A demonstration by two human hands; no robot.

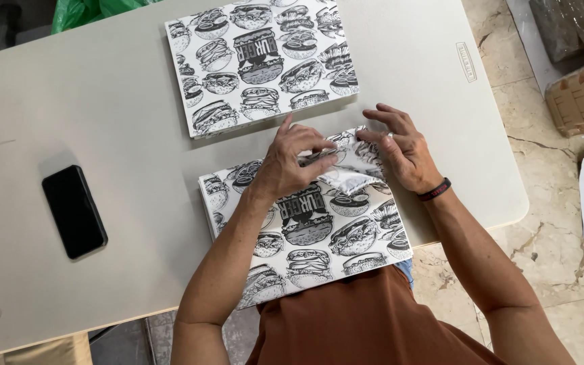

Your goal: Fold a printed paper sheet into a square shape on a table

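Observation:
A stack of black-and-white printed paper sheets (319, 236) lies on the beige table (103, 101) right in front of me. My left hand (290, 159) pinches the far right corner of the top sheet, which is folded up and crumpled. My right hand (400, 145) rests beside it, fingers on the same lifted corner (353, 165). A dark band sits on my right wrist. A second stack of the same printed paper (261, 61) lies flat farther back on the table.
A black phone (74, 211) lies face up at the left of the table. Green plastic (89, 10) shows past the far edge. Brown cardboard pieces (582, 94) and wrapped packs lie on the marble floor at right.

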